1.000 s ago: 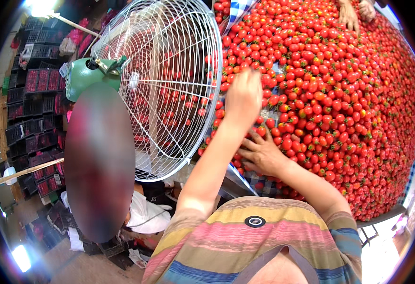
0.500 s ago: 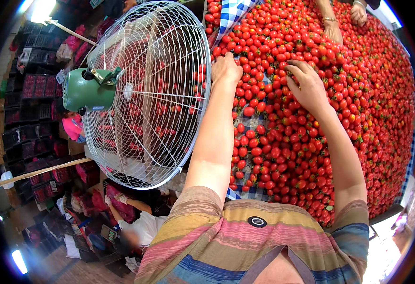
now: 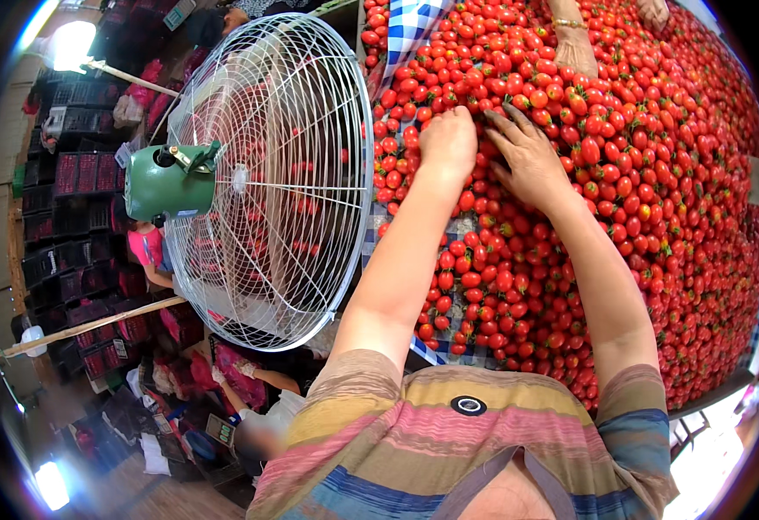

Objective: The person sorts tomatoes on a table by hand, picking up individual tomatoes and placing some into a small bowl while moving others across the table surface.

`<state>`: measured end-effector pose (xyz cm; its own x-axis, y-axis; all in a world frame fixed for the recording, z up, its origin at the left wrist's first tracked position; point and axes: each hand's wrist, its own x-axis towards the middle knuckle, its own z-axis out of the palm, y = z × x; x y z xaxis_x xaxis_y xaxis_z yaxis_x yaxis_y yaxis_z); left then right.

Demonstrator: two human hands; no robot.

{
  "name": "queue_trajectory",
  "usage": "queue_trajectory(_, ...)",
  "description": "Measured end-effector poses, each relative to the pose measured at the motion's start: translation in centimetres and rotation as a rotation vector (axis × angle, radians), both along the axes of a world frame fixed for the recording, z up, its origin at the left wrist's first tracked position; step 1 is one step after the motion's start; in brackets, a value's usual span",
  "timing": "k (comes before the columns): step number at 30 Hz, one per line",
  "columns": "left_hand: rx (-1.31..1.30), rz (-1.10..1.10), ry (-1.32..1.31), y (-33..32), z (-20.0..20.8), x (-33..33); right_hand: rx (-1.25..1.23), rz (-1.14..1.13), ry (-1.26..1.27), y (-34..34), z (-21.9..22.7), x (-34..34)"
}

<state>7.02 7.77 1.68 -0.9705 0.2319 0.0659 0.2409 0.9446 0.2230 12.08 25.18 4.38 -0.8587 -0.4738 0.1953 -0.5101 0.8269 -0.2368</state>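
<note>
A deep spread of small red tomatoes (image 3: 648,217), many with green stems, covers the sloping table in front of me. My left hand (image 3: 449,143) rests among them with its fingers curled down; what they hold, if anything, is hidden. Just to its right, my right hand (image 3: 531,165) lies on the tomatoes, its darkened fingers stretched out and apart. The two hands are close together but do not touch. Under the thinner patch of fruit nearer me, blue-and-white checked cloth (image 3: 427,351) shows.
A large wire-caged fan (image 3: 239,179) with a green motor (image 3: 170,184) stands close by my left arm. Across the table another person's braceleted hand (image 3: 577,56) reaches into the tomatoes, and a further hand (image 3: 654,13) is beyond. Stacked dark crates (image 3: 85,173) fill the far left.
My left hand has moved right, away from the fan, and its fingers have curled under. My right hand has shifted left toward it. The view has moved slightly.
</note>
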Motion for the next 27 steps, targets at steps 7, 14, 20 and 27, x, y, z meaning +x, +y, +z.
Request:
queue_trajectory(7, 0.189, 0.151, -0.181, 2.3, 1.1, -1.5, -0.343, -0.064, -0.025, -0.7, -0.4, -1.8)
queue_trajectory(14, 0.557, 0.095, -0.085, -1.3, -0.6, 2.8, -0.444, -0.036, 0.070, -5.9, -1.9, -15.3)
queue_trajectory(20, 1.475, 0.269, -0.891, -5.4, 4.9, 16.8, 0.147, 0.048, -0.121, -8.7, -3.6, -21.6)
queue_trajectory(27, 1.613, 0.435, -1.156, -7.1, 6.8, 24.4, 0.112, 0.391, -0.256, -11.4, -0.5, -2.3)
